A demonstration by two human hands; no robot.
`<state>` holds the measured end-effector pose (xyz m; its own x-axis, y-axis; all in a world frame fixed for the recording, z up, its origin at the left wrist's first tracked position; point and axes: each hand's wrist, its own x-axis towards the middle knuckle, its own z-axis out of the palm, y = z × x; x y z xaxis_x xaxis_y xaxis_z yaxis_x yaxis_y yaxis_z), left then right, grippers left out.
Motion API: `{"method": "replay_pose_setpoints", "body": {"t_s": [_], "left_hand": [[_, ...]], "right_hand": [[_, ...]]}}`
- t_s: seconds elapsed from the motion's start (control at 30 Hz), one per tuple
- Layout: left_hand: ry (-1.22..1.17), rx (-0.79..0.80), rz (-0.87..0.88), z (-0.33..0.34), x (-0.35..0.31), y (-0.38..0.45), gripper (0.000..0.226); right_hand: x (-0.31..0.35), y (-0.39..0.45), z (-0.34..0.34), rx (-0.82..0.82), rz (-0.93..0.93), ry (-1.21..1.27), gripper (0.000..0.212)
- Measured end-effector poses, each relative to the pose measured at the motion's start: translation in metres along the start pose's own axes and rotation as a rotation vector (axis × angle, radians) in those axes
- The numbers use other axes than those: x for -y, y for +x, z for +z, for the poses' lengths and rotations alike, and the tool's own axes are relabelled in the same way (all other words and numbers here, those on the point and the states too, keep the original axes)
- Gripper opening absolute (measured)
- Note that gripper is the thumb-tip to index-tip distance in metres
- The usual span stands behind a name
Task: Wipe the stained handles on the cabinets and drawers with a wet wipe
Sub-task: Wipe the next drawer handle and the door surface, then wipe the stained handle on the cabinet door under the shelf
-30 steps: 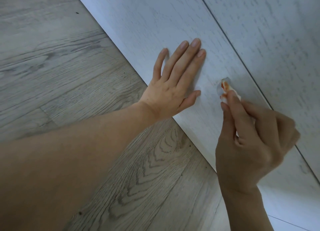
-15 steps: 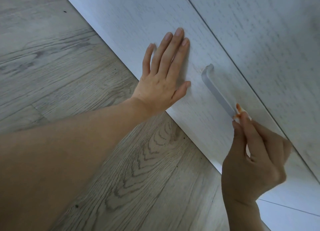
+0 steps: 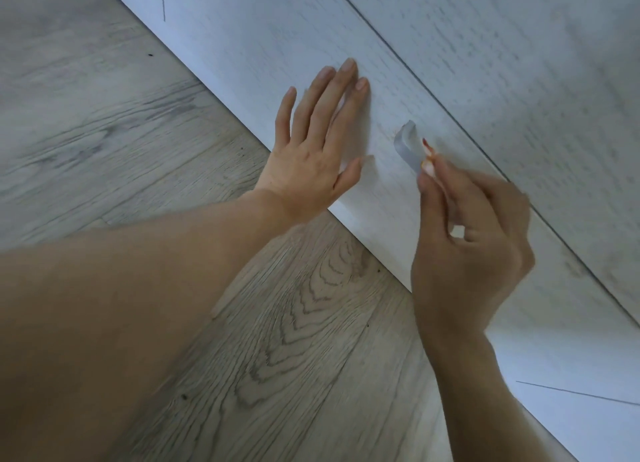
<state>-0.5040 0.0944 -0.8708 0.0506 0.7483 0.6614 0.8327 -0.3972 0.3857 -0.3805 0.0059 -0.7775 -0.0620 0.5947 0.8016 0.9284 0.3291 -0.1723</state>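
A pale grey handle (image 3: 408,146) sticks out from the white bottom drawer front (image 3: 270,45); only its upper end shows, the rest lies behind my right hand. My right hand (image 3: 467,250) pinches a small wet wipe (image 3: 429,158), stained orange-red, between thumb and fingers and presses it against the handle. My left hand (image 3: 318,149) lies flat with straight fingers on the drawer front, just left of the handle.
Grey wood-grain floor (image 3: 138,142) runs along the drawer's lower edge. A second white drawer front (image 3: 519,63) sits above, past a dark gap line. My left forearm (image 3: 138,305) crosses the lower left of the view.
My right hand slid the wipe back up the handle toward its upper end, after having moved down it. My left hand stayed flat on the drawer front.
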Motion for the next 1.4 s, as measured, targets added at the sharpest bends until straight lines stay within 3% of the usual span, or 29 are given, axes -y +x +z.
{"method": "replay_pose_setpoints", "body": {"t_s": [0.17, 0.37, 0.5, 0.57, 0.67, 0.8, 0.97, 1.13, 1.4], "left_hand": [[0.076, 0.17, 0.017, -0.03, 0.013, 0.005, 0.064], [0.225, 0.559, -0.125, -0.114, 0.022, 0.029, 0.068], [0.28, 0.643, -0.157, -0.173, 0.015, 0.068, 0.067], [0.305, 0.643, -0.146, -0.194, 0.025, 0.087, 0.066], [0.398, 0.633, -0.12, -0.226, 0.052, 0.111, 0.066], [0.487, 0.653, -0.201, -0.293, 0.078, 0.125, 0.07], [0.5, 0.757, -0.297, -0.39, 0.067, 0.164, 0.067], [0.495, 0.679, -0.323, -0.513, 0.043, 0.246, 0.068], [0.483, 0.613, -0.218, -0.64, 0.042, 0.401, 0.068]], "right_hand": [[0.02, 0.036, 0.016, 0.1, 0.012, 0.061, 0.015], [0.056, 0.092, -0.006, 0.372, 0.135, 0.182, 0.016], [0.097, 0.148, -0.03, 0.585, 0.09, 0.232, 0.017], [0.117, 0.175, -0.031, 0.666, 0.0, 0.264, 0.017], [0.143, 0.204, -0.018, 0.662, -0.072, 0.317, 0.018], [0.178, 0.236, -0.022, 0.732, -0.106, 0.331, 0.017], [0.218, 0.304, -0.071, 0.732, -0.136, 0.336, 0.015], [0.259, 0.409, -0.143, 0.809, -0.11, 0.349, 0.018], [0.326, 0.586, -0.204, 0.581, -0.127, 0.293, 0.023]]}}
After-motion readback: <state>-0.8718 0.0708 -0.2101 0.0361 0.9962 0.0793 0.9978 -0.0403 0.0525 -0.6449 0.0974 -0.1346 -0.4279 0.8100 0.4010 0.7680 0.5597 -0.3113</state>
